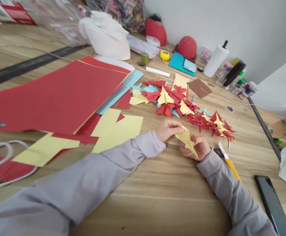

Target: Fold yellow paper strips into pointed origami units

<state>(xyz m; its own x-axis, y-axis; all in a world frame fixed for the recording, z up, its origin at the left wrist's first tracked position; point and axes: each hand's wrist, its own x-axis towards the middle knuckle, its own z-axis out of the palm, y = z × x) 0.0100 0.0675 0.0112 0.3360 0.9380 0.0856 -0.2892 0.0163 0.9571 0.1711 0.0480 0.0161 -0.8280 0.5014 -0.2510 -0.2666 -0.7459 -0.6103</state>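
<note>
Both hands hold one folded yellow paper piece (187, 141) above the wooden table. My left hand (169, 129) pinches its upper left end between thumb and fingers. On the other side, my right hand (196, 146) grips the piece near its pointed lower end, its fingers partly behind the paper. Just beyond the hands lies a long pile of folded paper pieces (174, 96), mostly red with some yellow and blue. Yellow sheets (130, 126) lie to the left of my left hand.
Large red sheets (59, 95) cover the left of the table (143, 203). Right of my right hand lies a yellow-handled cutter (232, 168), with a phone (273, 203) farther right. A white roll (216, 60) and small bottles stand at the back.
</note>
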